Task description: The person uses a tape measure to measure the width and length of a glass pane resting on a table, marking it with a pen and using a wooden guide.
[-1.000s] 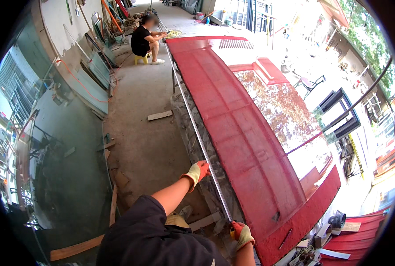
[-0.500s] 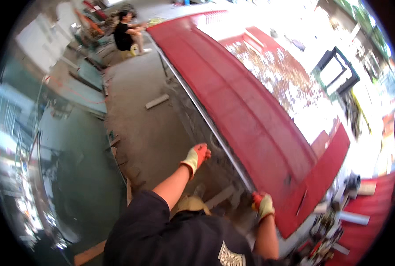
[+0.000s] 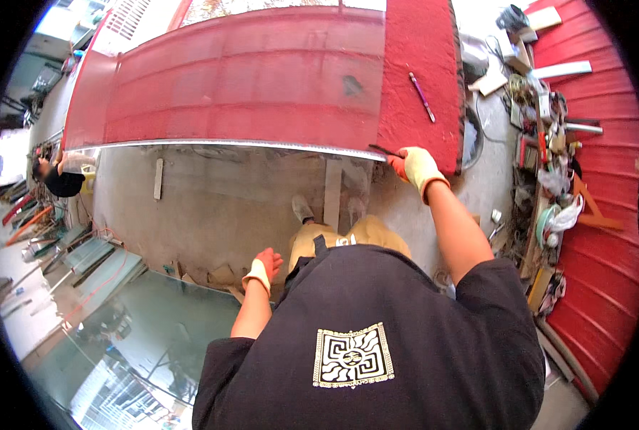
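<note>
A large glass sheet (image 3: 262,86) with reddish reflections lies over a table covered in red cloth (image 3: 423,64). Its near edge shows as a pale, straight strip (image 3: 248,146). At the right end of that edge, my right hand (image 3: 420,170), in a cream and orange glove, is closed around a dark, slim hand tool (image 3: 384,150). The tool's tip meets or nearly meets the glass corner; its exact kind is unclear. My left hand (image 3: 263,269), gloved alike, hangs low beside my left hip with nothing in it, fingers loosely extended. A purple pen (image 3: 422,97) rests on the cloth.
Behind me to the left is another large glass pane (image 3: 169,322). Cluttered tools and scraps (image 3: 541,143) line the right side, before red corrugated metal (image 3: 599,236). A person (image 3: 63,179) sits at the table's far left end. A pale strip (image 3: 158,179) lies on the floor.
My view has swung to face the table's long side. My left hand has dropped from being stretched forward to beside my hip. My right hand remains near the table's corner.
</note>
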